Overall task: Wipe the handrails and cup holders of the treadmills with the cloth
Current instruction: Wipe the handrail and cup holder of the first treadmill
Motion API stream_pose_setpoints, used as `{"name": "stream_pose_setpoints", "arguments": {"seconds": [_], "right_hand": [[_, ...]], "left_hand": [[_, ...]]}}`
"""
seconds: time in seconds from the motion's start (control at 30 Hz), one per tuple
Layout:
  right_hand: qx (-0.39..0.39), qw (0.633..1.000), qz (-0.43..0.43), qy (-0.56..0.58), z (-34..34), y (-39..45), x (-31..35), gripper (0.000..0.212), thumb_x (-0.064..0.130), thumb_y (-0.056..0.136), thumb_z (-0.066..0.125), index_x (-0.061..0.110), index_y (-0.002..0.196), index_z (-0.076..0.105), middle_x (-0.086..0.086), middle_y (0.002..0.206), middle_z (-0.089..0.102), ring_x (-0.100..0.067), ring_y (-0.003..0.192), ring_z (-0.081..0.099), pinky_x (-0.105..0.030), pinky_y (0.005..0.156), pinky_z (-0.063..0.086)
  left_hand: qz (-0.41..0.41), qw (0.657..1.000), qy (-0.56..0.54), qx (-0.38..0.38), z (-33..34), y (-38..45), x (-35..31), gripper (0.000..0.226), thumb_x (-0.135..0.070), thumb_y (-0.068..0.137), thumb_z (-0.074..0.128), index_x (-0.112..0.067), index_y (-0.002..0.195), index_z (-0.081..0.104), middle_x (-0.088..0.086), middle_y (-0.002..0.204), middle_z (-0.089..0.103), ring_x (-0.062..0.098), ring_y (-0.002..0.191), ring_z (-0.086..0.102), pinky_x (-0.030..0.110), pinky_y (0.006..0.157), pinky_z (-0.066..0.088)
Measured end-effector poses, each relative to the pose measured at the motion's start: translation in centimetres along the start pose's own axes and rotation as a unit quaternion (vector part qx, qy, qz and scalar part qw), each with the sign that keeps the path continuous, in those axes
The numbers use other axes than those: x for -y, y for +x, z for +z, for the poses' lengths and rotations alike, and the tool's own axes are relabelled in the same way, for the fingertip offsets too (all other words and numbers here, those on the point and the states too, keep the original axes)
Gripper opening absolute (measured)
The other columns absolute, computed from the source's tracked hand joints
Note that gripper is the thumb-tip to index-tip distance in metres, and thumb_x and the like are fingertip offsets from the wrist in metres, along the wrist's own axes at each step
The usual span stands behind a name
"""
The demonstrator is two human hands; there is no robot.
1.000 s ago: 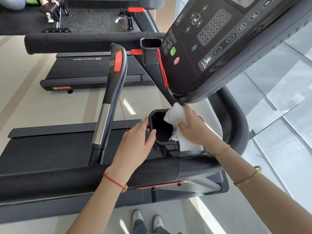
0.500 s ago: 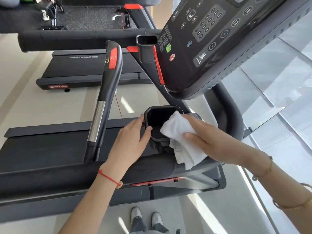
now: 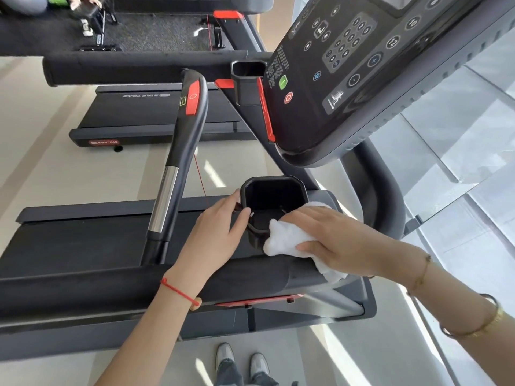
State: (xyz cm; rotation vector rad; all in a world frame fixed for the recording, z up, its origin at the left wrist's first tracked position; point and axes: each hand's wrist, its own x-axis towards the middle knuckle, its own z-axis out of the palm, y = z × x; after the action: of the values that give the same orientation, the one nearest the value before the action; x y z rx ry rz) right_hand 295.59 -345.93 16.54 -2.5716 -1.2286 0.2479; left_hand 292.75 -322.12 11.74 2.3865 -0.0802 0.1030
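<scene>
A black cup holder sits below the treadmill console. My left hand grips the holder's left wall, thumb on its rim. My right hand presses a white cloth against the holder's near outer side, above the padded black handrail that runs across the front. A second cup holder shows further back beside the console. An upright grip bar with a red button and chrome section stands to the left.
A neighbouring treadmill's belt and its padded rail lie beyond. A curved frame tube passes right of the console, with glass panels past it. Shoes stand on the floor below.
My right hand has pulled the cloth out of the cup holder's inside and brought it down to the holder's near outer side. My left hand stays on the holder.
</scene>
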Motion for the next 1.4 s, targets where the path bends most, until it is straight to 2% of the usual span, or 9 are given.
{"name": "stream_pose_setpoints", "arguments": {"seconds": [0.1,0.3,0.4,0.5,0.7,0.97,1.13,1.23,1.4], "right_hand": [[0.005,1.000,-0.012,0.024,-0.8,-0.1,-0.8,0.036,0.021,0.097,0.048,0.023,0.133,0.045,0.010,0.123,0.053,-0.010,0.117,0.044,-0.026,0.101,0.035],[-0.148,0.987,0.004,0.057,-1.1,4.4,-2.4,0.043,0.026,0.098,0.049,0.015,0.138,0.040,0.004,0.136,0.049,-0.017,0.122,0.046,-0.036,0.101,0.038],[-0.095,0.995,-0.002,0.000,0.4,8.1,-2.7,0.047,0.024,0.098,0.052,0.013,0.141,0.038,0.000,0.147,0.042,-0.022,0.133,0.040,-0.037,0.109,0.032],[-0.069,0.993,-0.001,-0.095,1.6,10.0,-3.3,0.042,0.031,0.099,0.048,0.016,0.137,0.041,0.000,0.136,0.049,-0.023,0.120,0.049,-0.035,0.101,0.035],[-0.055,0.994,0.086,0.030,1.3,7.3,-5.6,0.047,0.023,0.097,0.052,0.014,0.141,0.036,-0.005,0.135,0.045,-0.025,0.121,0.045,-0.024,0.091,0.031],[-0.039,0.992,0.003,-0.118,1.7,10.8,-2.9,0.047,0.021,0.097,0.048,0.020,0.142,0.034,-0.001,0.132,0.045,-0.023,0.113,0.047,-0.033,0.096,0.034],[-0.040,0.989,0.130,-0.063,1.7,7.9,-3.0,0.066,0.017,0.091,0.055,0.019,0.149,0.023,-0.009,0.140,0.036,-0.031,0.122,0.039,-0.035,0.101,0.034],[-0.075,0.965,0.241,0.074,1.9,6.5,-2.0,0.069,0.011,0.090,0.058,0.013,0.148,0.021,-0.017,0.135,0.036,-0.037,0.116,0.042,-0.025,0.084,0.027],[-0.083,0.940,0.307,0.125,1.9,4.5,-1.1,0.023,0.017,0.097,0.052,0.001,0.103,0.037,-0.007,0.091,0.045,-0.023,0.082,0.041,-0.020,0.061,0.030]], "left_hand": [[-0.004,1.000,0.007,0.003,-0.1,0.0,-0.2,0.044,-0.042,0.100,0.037,-0.032,0.143,0.040,-0.009,0.114,0.060,0.011,0.106,0.057,0.039,0.094,0.049],[0.005,0.999,0.035,-0.002,0.0,0.0,-0.5,0.046,-0.039,0.100,0.036,-0.026,0.145,0.038,-0.007,0.107,0.059,0.011,0.098,0.057,0.038,0.090,0.049],[0.002,0.999,0.036,-0.002,0.0,0.0,-0.5,0.044,-0.038,0.101,0.037,-0.024,0.142,0.040,-0.005,0.104,0.059,0.016,0.094,0.059,0.040,0.087,0.049],[-0.001,0.999,0.034,-0.006,0.1,-0.1,-0.5,0.041,-0.040,0.101,0.036,-0.024,0.138,0.042,-0.006,0.100,0.058,0.017,0.090,0.058,0.041,0.085,0.049],[-0.023,0.999,0.027,0.010,0.0,-0.1,-0.4,0.052,-0.043,0.101,0.035,-0.025,0.150,0.032,-0.007,0.116,0.058,0.017,0.105,0.057,0.040,0.098,0.046],[-0.023,0.999,0.039,0.010,0.0,0.1,-0.5,0.051,-0.041,0.101,0.037,-0.022,0.148,0.035,-0.003,0.119,0.059,0.018,0.106,0.058,0.040,0.095,0.048],[-0.007,0.999,0.033,0.001,-0.1,-0.1,-0.7,0.049,-0.040,0.101,0.038,-0.025,0.148,0.035,-0.004,0.112,0.060,0.017,0.100,0.059,0.040,0.093,0.048],[-0.010,0.999,0.041,0.005,-0.1,-0.1,-0.7,0.051,-0.040,0.101,0.037,-0.024,0.149,0.033,-0.003,0.117,0.060,0.017,0.105,0.058,0.041,0.095,0.048],[0.003,0.999,0.052,-0.002,-0.1,-0.3,-0.9,0.042,-0.037,0.102,0.038,-0.023,0.141,0.043,0.002,0.115,0.063,0.021,0.104,0.060,0.041,0.092,0.050]]}}
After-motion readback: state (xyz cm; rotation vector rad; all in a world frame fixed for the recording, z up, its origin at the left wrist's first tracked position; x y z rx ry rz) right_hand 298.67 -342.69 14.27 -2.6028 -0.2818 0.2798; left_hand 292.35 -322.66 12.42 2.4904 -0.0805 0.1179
